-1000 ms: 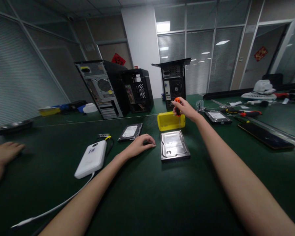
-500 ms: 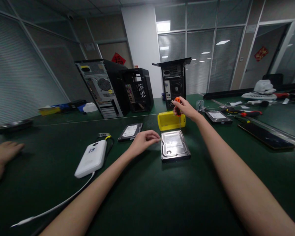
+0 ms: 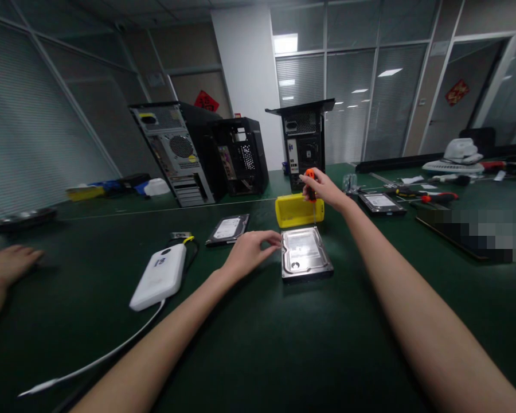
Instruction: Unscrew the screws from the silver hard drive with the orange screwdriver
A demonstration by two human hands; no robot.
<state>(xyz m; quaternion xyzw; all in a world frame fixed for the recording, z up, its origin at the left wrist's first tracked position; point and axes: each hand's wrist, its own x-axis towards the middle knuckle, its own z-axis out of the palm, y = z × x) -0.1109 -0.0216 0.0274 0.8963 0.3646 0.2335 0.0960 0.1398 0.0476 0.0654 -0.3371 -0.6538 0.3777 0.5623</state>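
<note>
A silver hard drive (image 3: 303, 258) lies flat on the green table, label side down or hidden, its metal cover facing up. My right hand (image 3: 322, 188) is wrapped round the orange and black handle of a screwdriver (image 3: 312, 192). The screwdriver stands upright, its thin shaft reaching down to the drive's far right corner. At the drive's left edge rests my left hand (image 3: 254, 250), fingers stretched out and thumb a little apart, the fingertips at the metal side. Just behind the drive sits a yellow open case (image 3: 292, 213), partly covered by my right hand.
Another hard drive (image 3: 227, 229) lies to the left, near a white power bank (image 3: 160, 278) with a cable. Computer cases (image 3: 184, 155) stand behind. On the right are a third drive (image 3: 380, 202), pliers (image 3: 438, 197) and a blurred-out flat object (image 3: 451, 234). Another person's hand (image 3: 8, 269) rests at far left.
My left hand has shifted slightly, with its fingers spreading a little at the drive's edge. The right hand and screwdriver stay in nearly the same place.
</note>
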